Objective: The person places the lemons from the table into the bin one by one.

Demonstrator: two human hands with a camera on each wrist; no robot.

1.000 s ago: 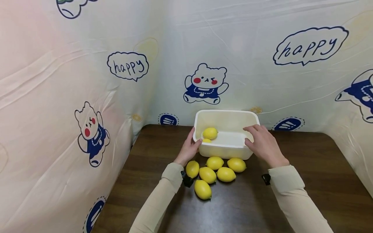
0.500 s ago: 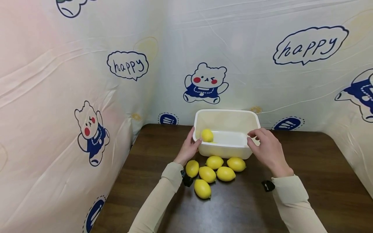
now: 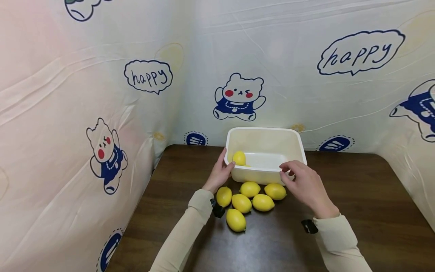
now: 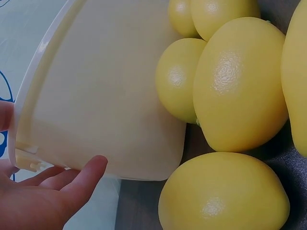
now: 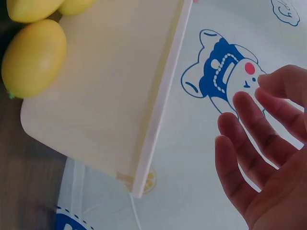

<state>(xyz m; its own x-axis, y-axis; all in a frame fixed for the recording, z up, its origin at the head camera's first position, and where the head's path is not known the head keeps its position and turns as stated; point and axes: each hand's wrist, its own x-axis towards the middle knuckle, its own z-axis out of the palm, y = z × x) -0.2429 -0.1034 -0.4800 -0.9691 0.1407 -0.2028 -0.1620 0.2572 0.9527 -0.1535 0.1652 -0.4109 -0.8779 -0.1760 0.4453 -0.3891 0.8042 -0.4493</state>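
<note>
A white plastic tub [image 3: 258,176] stands at the far side of the table. My left hand [image 3: 219,175] grips its left end, thumb at the rim; the left wrist view shows fingers [image 4: 84,184] along the outer wall. One lemon [image 3: 239,158] lies inside at the left, with a sliver of another below it, mostly hidden by the front wall. My right hand [image 3: 306,186] hovers by the tub's front right corner, fingers loosely bent and holding nothing. Several lemons [image 3: 242,204] sit on the table before the tub; the closest lemon to me [image 3: 236,220] lies in front of the group.
The dark wooden table [image 3: 353,211] extends to both sides of the tub. Behind it hangs a pale printed cloth [image 3: 289,68], which also runs down the left and right sides. A black wrist camera [image 3: 218,208] on the left sleeve sits close to the leftmost lemon [image 3: 224,197].
My right hand has drawn back from over the tub's inside toward its front right corner. The lemon inside has rolled left. My left hand stays on the rim.
</note>
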